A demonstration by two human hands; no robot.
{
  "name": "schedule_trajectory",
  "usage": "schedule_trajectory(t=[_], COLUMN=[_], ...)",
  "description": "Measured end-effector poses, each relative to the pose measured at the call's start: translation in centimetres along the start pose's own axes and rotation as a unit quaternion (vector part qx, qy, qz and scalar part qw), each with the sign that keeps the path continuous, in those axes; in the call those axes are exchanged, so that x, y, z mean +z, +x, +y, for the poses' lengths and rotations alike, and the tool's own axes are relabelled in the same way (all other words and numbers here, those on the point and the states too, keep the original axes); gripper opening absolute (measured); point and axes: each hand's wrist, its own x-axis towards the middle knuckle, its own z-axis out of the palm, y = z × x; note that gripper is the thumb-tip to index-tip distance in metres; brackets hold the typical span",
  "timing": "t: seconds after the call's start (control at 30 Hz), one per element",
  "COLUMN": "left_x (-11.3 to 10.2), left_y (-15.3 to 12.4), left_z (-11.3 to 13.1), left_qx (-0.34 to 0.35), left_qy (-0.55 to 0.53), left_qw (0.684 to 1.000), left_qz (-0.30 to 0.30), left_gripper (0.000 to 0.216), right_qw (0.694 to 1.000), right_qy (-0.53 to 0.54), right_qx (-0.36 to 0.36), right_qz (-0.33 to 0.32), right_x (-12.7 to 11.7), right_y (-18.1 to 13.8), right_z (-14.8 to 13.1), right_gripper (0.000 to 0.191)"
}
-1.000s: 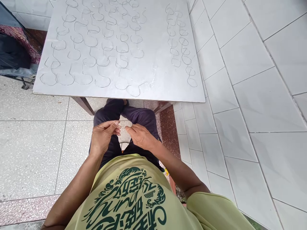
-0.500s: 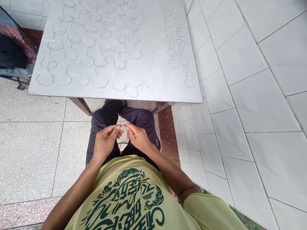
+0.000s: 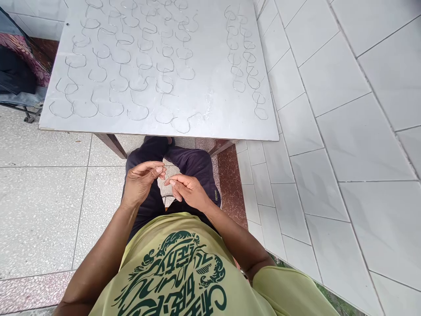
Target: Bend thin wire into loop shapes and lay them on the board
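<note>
Over my lap, below the near edge of the table, both hands work close together. My left hand (image 3: 140, 182) is closed, with thumb and index finger pinched on what looks like a thin wire. My right hand (image 3: 190, 192) lies slightly lower and nearer my body, its thumb and fingers also pinched at the wire. Only a faint curve of the wire shows between the hands; most of it is too fine to make out. On the white tabletop (image 3: 223, 125) lie several bent wires (image 3: 138, 113), S-shaped with open curls, in rows.
Toward the right of the tabletop, more bent wires (image 3: 259, 105) form two columns of tighter loops. A white tiled wall (image 3: 329, 131) runs along the right side. At far left stands a folding chair (image 3: 24, 94) with dark cloth on it. Table legs (image 3: 112, 145) flank my knees.
My left hand has risen slightly up and left. My right hand has shifted left and a little down, its fingers now below the left fingertips. The wires on the table look unchanged.
</note>
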Motion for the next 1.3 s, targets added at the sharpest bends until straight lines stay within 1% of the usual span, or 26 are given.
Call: schedule_trajectory(t=[0.07,0.1,0.2,0.3,0.37,0.5,0.57,0.6,0.63,0.67,0.73,0.8,0.83,0.87,0.9,0.97,1.03,1.1,1.2,1.23,1.3], left_x=[0.4,0.6,0.8,0.5,0.4,0.3,0.3,0.4,0.5,0.6,1.0,1.4,1.6,1.7,1.8,1.8,1.7,1.6,1.5,1.5,1.5], left_y=[-0.1,-0.2,-0.9,-1.9,-2.4,-2.6,-2.5,-2.5,-2.5,-2.6,-2.8,-3.0,-3.1,-3.1,-3.0,-2.9,-2.6,-2.4,-2.2,-2.2,-2.1], left_z=[-0.1,0.0,0.2,0.2,0.0,-0.8,-1.0,-1.1,-1.1,-1.2,-1.3,-1.5,-1.7,-1.8,-2.0,-2.2,-2.1,-1.8,-1.3,-1.2,-1.1], left_qx=[0.023,0.022,-0.017,-0.044,-0.045,-0.042,-0.032,-0.022,-0.010,0.002,0.020,0.024,0.020,0.013,0.003,-0.022,-0.037,-0.033,-0.022,-0.023,-0.027], left_qy=[0.031,0.038,0.041,0.066,0.092,0.099,0.103,0.117,0.139,0.163,0.203,0.209,0.200,0.184,0.163,0.104,0.029,-0.045,-0.116,-0.127,-0.137], left_qw=[0.999,0.999,0.999,0.996,0.995,0.994,0.993,0.992,0.989,0.985,0.977,0.976,0.978,0.981,0.985,0.992,0.997,0.997,0.993,0.992,0.990], left_qz=[0.026,0.029,0.002,-0.026,-0.023,0.024,0.041,0.048,0.053,0.060,0.064,0.057,0.054,0.053,0.056,0.065,0.067,0.054,0.018,0.007,-0.005], left_gripper=[0.028,0.031,0.041,0.041,0.034,0.030,0.032,0.034,0.035,0.037,0.039,0.039,0.039,0.038,0.036,0.033,0.027,0.021,0.015,0.015,0.015], right_qw=[0.999,0.996,0.974,0.953,0.953,0.973,0.971,0.963,0.948,0.926,0.865,0.808,0.789,0.777,0.772,0.780,0.806,0.837,0.887,0.904,0.930], right_qy=[-0.034,-0.064,-0.177,-0.242,-0.241,-0.170,-0.171,-0.198,-0.242,-0.299,-0.423,-0.514,-0.540,-0.555,-0.559,-0.544,-0.501,-0.442,-0.341,-0.306,-0.253], right_qx=[-0.004,-0.012,-0.063,-0.091,-0.082,-0.053,-0.062,-0.079,-0.103,-0.131,-0.186,-0.228,-0.241,-0.251,-0.257,-0.266,-0.275,-0.265,-0.195,-0.169,-0.139], right_qz=[0.030,0.054,0.128,0.159,0.162,0.148,0.155,0.167,0.180,0.191,0.195,0.178,0.168,0.163,0.160,0.157,0.157,0.183,0.243,0.246,0.227], right_x=[0.1,0.1,0.0,0.0,0.2,0.6,0.7,0.7,0.6,0.5,0.5,0.7,0.9,1.1,1.3,1.6,1.5,1.2,0.4,0.2,-0.1], right_y=[0.2,0.3,0.6,0.7,0.7,0.5,0.3,0.3,0.3,0.2,0.3,0.4,0.4,0.4,0.4,0.2,-0.3,-0.7,-0.9,-0.8,-0.4], right_z=[0.4,0.6,1.3,1.6,1.5,1.1,1.1,1.2,1.4,1.6,2.1,2.5,2.7,2.7,2.6,2.2,1.5,0.9,0.7,0.8,1.2], right_gripper=[0.041,0.039,0.032,0.028,0.027,0.029,0.029,0.029,0.028,0.027,0.025,0.024,0.024,0.025,0.025,0.024,0.023,0.023,0.023,0.023,0.024])
